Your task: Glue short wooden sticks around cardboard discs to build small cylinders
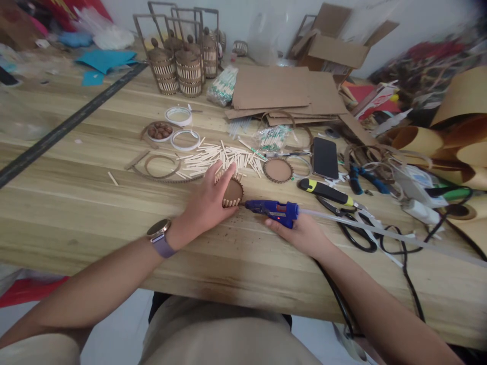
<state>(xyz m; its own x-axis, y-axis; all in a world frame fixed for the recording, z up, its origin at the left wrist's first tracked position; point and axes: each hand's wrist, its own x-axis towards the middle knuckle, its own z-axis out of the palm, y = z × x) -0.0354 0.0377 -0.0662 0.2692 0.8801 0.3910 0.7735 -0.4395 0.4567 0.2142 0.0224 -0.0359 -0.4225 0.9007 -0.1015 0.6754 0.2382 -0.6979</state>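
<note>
My left hand (pixel 207 200) grips a round cardboard disc (pixel 233 191) by its edge, fingers on the far side and thumb on the near side. Short pale sticks stand along part of the disc's rim. In my right hand (pixel 300 233) is a blue glue gun (pixel 276 210) with a small red light lit; its nozzle points left and reaches the disc's near right edge. A long clear glue stick (pixel 342 219) runs out of the gun's back. Just beyond my left hand lies a loose pile of short wooden sticks (pixel 205 158).
Another cardboard disc (pixel 278 170), a phone (pixel 325 158), a yellow-black utility knife (pixel 326 191), scissors (pixel 355 233) and pliers (pixel 367 180) lie to the right. Tape rolls (pixel 178 116) and a bowl of brown beads (pixel 160 132) sit back left. Stick-covered lanterns (pixel 189 76) and cardboard sheets (pixel 272 88) stand behind.
</note>
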